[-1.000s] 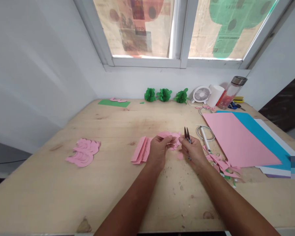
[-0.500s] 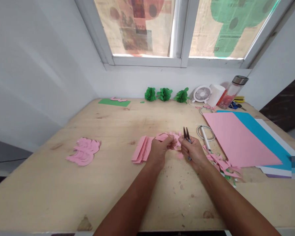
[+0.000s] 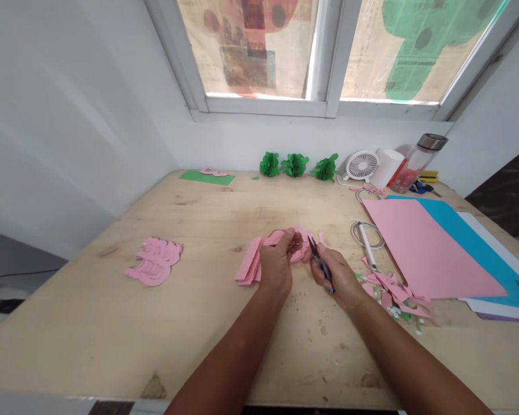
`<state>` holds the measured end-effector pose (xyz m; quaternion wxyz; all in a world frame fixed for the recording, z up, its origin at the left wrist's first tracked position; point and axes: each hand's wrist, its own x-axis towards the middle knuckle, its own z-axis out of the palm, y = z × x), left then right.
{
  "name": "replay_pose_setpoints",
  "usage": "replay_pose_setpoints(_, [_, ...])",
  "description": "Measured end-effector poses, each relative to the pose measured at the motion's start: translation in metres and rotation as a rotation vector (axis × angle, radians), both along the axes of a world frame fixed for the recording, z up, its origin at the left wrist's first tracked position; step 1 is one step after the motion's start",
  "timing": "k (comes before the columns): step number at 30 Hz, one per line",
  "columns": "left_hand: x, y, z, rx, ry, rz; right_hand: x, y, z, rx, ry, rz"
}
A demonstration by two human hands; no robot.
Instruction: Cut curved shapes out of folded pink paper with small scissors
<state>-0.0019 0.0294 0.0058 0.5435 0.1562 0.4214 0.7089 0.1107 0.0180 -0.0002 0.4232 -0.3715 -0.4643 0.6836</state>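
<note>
While the left hand pinches the curved pink paper over the table, just beside the folded pink paper, the right hand grips the scissors — nearly upright a second ago, now leaning left, tips near the pinched paper.

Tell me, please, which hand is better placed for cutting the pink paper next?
Probably the right hand: it holds the scissors, their tips close to the pink paper, while the left hand holds that paper.

Pink cutouts on wooden table
</note>
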Motion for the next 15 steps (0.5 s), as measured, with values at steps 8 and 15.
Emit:
replay_pose_setpoints(8, [0.0030, -0.0044, 0.0030, 0.037, 0.004, -0.063, -0.0054, -0.0014, -0.0018, -0.009, -0.132, -0.024])
replay_pose_setpoints(15, [0.0049, -0.0053, 0.0040, 0.031, -0.005, -0.099, -0.0067, -0.0008, -0.0029, -0.042, -0.158, -0.094])
